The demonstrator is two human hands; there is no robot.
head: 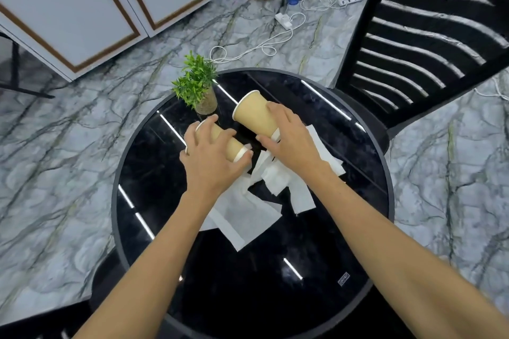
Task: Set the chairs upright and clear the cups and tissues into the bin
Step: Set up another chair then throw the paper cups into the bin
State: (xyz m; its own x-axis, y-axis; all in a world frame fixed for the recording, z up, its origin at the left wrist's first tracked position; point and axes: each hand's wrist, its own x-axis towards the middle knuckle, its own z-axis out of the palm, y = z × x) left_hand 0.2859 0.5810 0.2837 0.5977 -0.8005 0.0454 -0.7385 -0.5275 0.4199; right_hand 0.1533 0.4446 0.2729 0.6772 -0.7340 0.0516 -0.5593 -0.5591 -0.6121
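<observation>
while the black chair at the far right stands upright, clearing has only begun: the left hand wraps one tipped paper cup, the right hand grips the other cup, and the tissues lie strewn on the round surface; no bin is in view.
</observation>
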